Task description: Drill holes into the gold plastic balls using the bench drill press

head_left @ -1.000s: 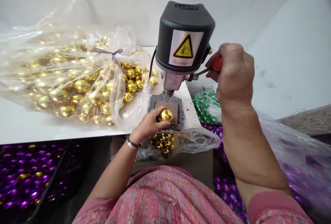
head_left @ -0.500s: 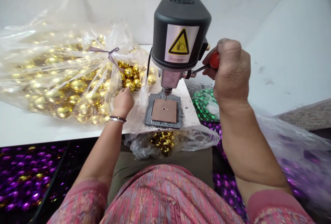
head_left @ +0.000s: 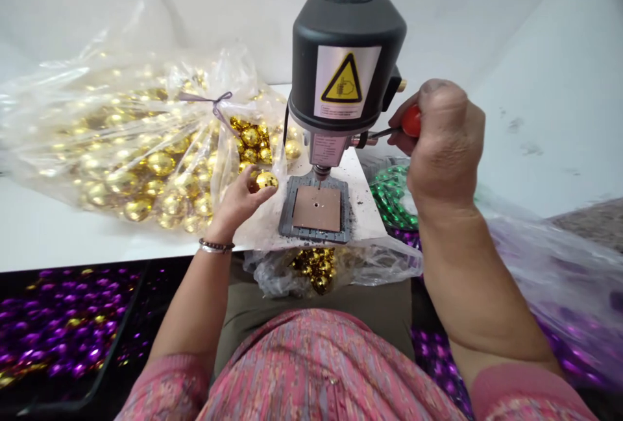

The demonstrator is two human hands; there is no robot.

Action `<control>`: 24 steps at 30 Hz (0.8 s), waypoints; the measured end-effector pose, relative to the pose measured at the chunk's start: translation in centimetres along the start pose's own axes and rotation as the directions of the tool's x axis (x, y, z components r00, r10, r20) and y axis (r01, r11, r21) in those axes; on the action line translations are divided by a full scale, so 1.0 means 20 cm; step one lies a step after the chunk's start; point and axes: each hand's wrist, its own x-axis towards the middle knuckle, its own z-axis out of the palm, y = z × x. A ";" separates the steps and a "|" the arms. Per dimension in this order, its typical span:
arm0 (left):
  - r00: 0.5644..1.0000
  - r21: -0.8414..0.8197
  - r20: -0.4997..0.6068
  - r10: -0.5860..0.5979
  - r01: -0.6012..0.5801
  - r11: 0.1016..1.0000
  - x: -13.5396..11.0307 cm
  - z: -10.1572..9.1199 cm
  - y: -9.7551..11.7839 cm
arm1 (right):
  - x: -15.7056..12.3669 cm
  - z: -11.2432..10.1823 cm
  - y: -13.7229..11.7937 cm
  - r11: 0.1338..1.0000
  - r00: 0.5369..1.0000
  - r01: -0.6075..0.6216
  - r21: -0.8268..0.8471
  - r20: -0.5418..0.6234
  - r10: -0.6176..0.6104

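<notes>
A small black bench drill (head_left: pixel 346 58) stands on the white table (head_left: pixel 58 239), with a brown pad (head_left: pixel 317 208) on its grey base under the bit. My left hand (head_left: pixel 239 203) pinches a gold ball (head_left: pixel 267 180) just left of the base, by the mouth of a clear bag of gold balls (head_left: pixel 141 148). My right hand (head_left: pixel 440 142) is closed around the red knob of the drill's lever (head_left: pixel 411 120) on the machine's right side.
A clear bag with several gold balls (head_left: pixel 314 266) hangs off the table edge below the drill. Green balls (head_left: pixel 392 195) lie in a bag to the right. Purple balls fill a tray (head_left: pixel 53 324) at lower left and a bag (head_left: pixel 574 304) at lower right.
My left hand took the earlier gold ball off the pad, reached into the big bag, and now comes back toward the drill holding a gold ball. My right hand stayed on the lever.
</notes>
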 end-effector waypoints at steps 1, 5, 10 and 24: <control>0.999 -0.177 0.032 0.024 -0.018 0.984 -0.03 0.01 0.02 | -0.01 0.00 0.00 1.000 1.000 0.007 0.002 -0.006 -0.007; 0.983 -0.522 0.157 0.091 0.004 0.853 -0.13 0.09 0.05 | -0.01 0.00 0.00 0.998 0.998 0.068 0.017 0.009 -0.068; 0.947 -0.389 0.260 0.191 -0.078 0.918 -0.17 0.22 0.03 | -0.02 -0.01 0.00 0.994 0.992 0.107 0.019 0.066 -0.108; 0.980 -0.051 0.110 0.164 -0.159 0.986 -0.12 0.33 0.04 | -0.04 -0.01 -0.04 0.999 0.997 0.029 0.019 0.070 -0.030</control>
